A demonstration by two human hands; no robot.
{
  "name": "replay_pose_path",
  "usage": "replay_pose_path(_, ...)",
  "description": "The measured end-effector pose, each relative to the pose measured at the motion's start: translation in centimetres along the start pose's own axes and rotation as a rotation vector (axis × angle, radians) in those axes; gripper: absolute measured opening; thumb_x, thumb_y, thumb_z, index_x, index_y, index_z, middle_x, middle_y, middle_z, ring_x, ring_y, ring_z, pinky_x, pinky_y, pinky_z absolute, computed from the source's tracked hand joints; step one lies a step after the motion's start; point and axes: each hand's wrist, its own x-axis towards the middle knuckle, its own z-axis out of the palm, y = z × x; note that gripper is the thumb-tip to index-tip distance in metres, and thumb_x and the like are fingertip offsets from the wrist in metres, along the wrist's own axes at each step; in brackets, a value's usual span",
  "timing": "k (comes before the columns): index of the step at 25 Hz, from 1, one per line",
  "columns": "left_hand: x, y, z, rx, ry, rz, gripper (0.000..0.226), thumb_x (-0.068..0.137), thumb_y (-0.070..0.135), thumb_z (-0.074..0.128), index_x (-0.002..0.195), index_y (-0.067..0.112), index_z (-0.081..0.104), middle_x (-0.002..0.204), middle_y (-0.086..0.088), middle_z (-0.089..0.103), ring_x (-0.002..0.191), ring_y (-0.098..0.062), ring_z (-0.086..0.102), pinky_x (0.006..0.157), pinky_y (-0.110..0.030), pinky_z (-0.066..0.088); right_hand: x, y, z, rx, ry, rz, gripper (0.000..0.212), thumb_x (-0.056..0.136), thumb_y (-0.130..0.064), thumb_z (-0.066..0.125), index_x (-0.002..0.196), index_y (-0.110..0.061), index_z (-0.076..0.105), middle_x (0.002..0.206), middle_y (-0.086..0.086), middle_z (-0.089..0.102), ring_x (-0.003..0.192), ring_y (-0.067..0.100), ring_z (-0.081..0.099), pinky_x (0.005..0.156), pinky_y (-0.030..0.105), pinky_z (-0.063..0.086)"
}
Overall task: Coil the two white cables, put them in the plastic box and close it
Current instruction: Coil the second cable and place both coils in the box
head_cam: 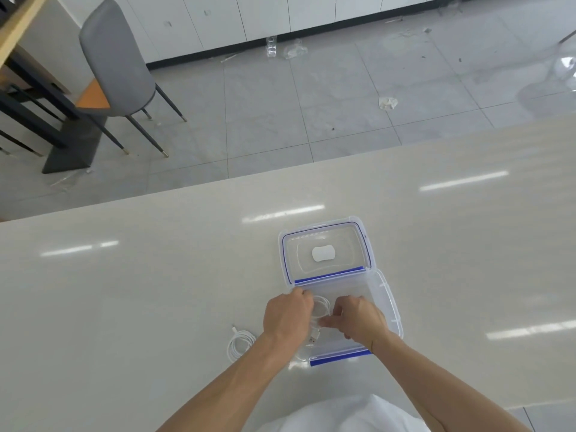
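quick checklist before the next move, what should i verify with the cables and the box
1. Box open: ok. The lid lies flipped back on the table, clear of the plastic box.
2. First cable over the box: ok, both the left hand and the right hand are on it.
3. First cable fully coiled: not ok, its plug end hangs loose towards the near rim.
4. Second cable coiled: ok, it lies in loops on the table left of the box.
5. Second cable in the box: not ok, it is outside.
6. Near latch free of cable: cannot tell, the arms cover part of it.
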Motion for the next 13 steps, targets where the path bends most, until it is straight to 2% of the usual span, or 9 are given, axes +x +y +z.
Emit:
replay_pose_path(2, -1.0, -1.0, -0.3, -0.163, 0.112, -0.026, 0.017, 0.096, 0.017, 0.05, 0.107, 0.021, 0.062, 0.11, 0.002, 0.066, 0.091, -0.029, 0.069, 0.069, -0.034, 0.049, -0.6, 0.1, -0.5, -0.027, 0.047, 0.017, 0.053, 0.07, -0.075, 0.065, 0.083, -0.024, 0.064, 0.08, -0.002, 0.072, 0.073, 0.019, 0.068, 0.067, 0.032, 0.057)
replay_pose_path(4, -2.6, -2.6, -0.6, -0.351, 0.241, -0.107, 0.02, 0.099, 0.029, 0.048, 0.106, 0.028, 0.067, 0.108, 0.012, 0.069, 0.092, -0.02, 0.068, 0.072, -0.032, 0.051, -1.5, 0.0, -0.8, -0.038, 0.137, 0.019, 0.05, 0.078, -0.074, 0.057, 0.083, -0.024, 0.062, 0.081, -0.003, 0.069, 0.072, 0.019, 0.065, 0.063, 0.03, 0.051)
replay_pose_path(6, -4.3, -5.0, -0.4, -0.487, 0.315, -0.208, 0.019, 0.097, 0.033, 0.052, 0.106, 0.035, 0.07, 0.105, 0.019, 0.07, 0.085, -0.013, 0.067, 0.074, -0.031, 0.054, -2.6, -0.3, -0.9, 0.0, 0.241, 0.005, 0.043, 0.087, -0.066, 0.051, 0.083, -0.025, 0.062, 0.078, -0.005, 0.069, 0.07, 0.019, 0.065, 0.062, 0.031, 0.052)
replay_pose_path(9, -7.0, -9.5, 0.7, -0.582, 0.256, -0.361, 0.016, 0.094, 0.035, 0.058, 0.103, 0.038, 0.07, 0.101, 0.026, 0.069, 0.078, -0.008, 0.064, 0.075, -0.029, 0.053, -4.7, -2.1, -0.3, 0.049, 0.333, -0.079, 0.029, 0.092, -0.055, 0.052, 0.084, -0.029, 0.062, 0.081, -0.01, 0.071, 0.072, 0.016, 0.065, 0.062, 0.03, 0.052)
replay_pose_path(13, -10.5, -14.1, 2.7, -0.574, 0.109, -0.44, 0.018, 0.092, 0.038, 0.058, 0.106, 0.038, 0.07, 0.097, 0.028, 0.068, 0.087, -0.005, 0.064, 0.075, -0.025, 0.051, -7.7, -6.3, 1.7, 0.109, 0.383, -0.249, 0.017, 0.093, -0.043, 0.058, 0.083, -0.029, 0.062, 0.08, -0.012, 0.071, 0.067, 0.01, 0.066, 0.062, 0.032, 0.055)
